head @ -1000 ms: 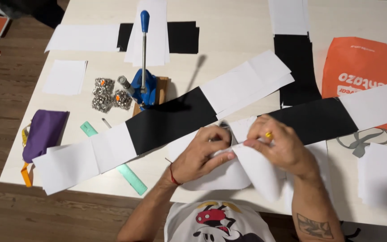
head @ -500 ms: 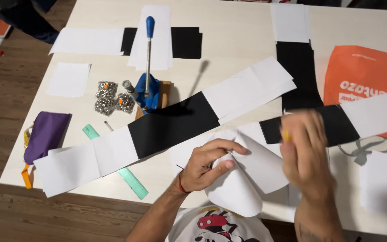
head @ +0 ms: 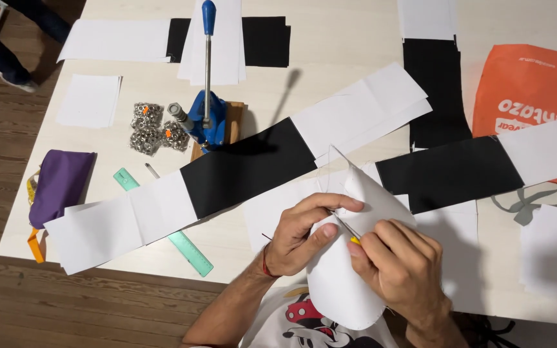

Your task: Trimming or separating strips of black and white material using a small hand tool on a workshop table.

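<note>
My left hand pinches the edge of a curved white fabric piece held up in front of my chest. My right hand grips a thin metal tool with a yellow handle, its tip against the fabric's edge right by my left thumb and fingers. A fine thread runs up from the fabric toward its pointed top. Under my hands lie long strips of joined black and white fabric on a pale table.
A blue hand press stands on a wooden block at centre left, with bags of metal eyelets beside it. A green ruler, a purple pouch, an orange bag and more fabric sheets lie around. Someone's legs stand at top left.
My right hand, raised away from the fabric half a second ago, has come back down to the fabric's edge with the tool. The white piece is now lifted higher and folded more upright.
</note>
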